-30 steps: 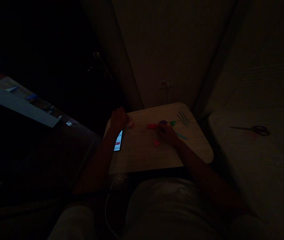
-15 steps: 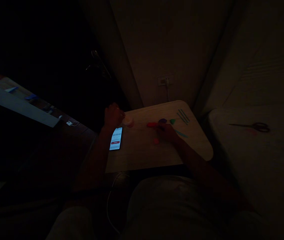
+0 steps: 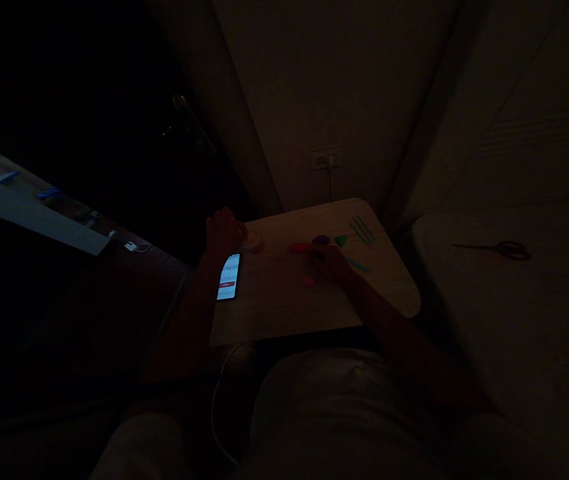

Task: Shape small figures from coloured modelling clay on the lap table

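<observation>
The scene is very dark. At the far left of the small wooden table, my left hand (image 3: 225,232) has its fingers curled at the edge of a small pale round tub (image 3: 253,245). My right hand (image 3: 330,264) is closed over the middle of the table, its fingertips at the end of a bright red elongated piece (image 3: 299,247). Below those fingers lies an orange-red lump (image 3: 309,281). Just beyond the hand are a purple lump (image 3: 321,240) and a green lump (image 3: 341,240). A teal strip (image 3: 359,265) lies beside my right wrist.
A lit phone (image 3: 229,277) rests by my left forearm. Several thin green sticks (image 3: 362,229) lie at the table's (image 3: 274,320) back right. Scissors (image 3: 501,249) are on a pale surface to the right. A plugged wall socket (image 3: 326,158) is behind; a white cable (image 3: 217,407) hangs below.
The view has shifted slightly, moving everything a little left in the picture. Both hands keep nearly the same places, my left at the tub and my right at the red piece.
</observation>
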A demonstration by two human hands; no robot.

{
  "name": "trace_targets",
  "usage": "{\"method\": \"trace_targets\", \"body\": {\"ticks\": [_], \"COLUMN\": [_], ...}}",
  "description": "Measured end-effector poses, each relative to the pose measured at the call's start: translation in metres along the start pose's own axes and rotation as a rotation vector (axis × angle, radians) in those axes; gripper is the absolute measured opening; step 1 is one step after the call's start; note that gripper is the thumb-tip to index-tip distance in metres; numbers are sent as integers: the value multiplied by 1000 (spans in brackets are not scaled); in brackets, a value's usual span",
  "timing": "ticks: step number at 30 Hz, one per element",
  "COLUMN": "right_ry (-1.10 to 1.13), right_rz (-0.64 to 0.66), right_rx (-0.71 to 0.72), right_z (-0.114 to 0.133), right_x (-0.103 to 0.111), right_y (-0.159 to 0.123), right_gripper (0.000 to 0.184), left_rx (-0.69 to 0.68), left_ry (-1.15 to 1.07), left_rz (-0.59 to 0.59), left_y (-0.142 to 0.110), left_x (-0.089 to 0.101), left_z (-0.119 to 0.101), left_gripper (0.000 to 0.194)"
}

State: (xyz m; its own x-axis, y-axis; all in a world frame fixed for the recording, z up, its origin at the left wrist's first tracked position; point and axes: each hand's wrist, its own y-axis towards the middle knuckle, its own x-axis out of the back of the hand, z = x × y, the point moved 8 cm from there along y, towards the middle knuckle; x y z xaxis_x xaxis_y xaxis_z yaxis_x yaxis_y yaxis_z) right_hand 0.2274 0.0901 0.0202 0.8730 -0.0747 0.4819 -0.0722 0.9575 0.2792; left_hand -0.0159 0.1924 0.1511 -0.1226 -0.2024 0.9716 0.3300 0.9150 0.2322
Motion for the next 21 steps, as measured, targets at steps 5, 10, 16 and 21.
{"method": "trace_targets", "body": {"ticks": [5, 10, 16, 21], "right_ry": [-17, -9, 13, 5], "right_rz": [4, 2, -20, -11], "right_rx": [0, 1, -13, -5], "right_z": [0, -2, -4, -2], "right_x": [-1, -2, -2, -1], "right_y": [1, 0, -1, 0], "right_gripper": [21, 22, 22, 21], "left_rx": [130, 212, 292, 219], "left_ry": [-48, -425, -1121, -1506], "left_rz": [-99, -215, -160, 11], "left_y": [2, 11, -3, -23], "left_x": [21, 20, -2, -26], "left_z": [22, 40, 20, -35], "left_gripper": [15, 7, 8, 11]}}
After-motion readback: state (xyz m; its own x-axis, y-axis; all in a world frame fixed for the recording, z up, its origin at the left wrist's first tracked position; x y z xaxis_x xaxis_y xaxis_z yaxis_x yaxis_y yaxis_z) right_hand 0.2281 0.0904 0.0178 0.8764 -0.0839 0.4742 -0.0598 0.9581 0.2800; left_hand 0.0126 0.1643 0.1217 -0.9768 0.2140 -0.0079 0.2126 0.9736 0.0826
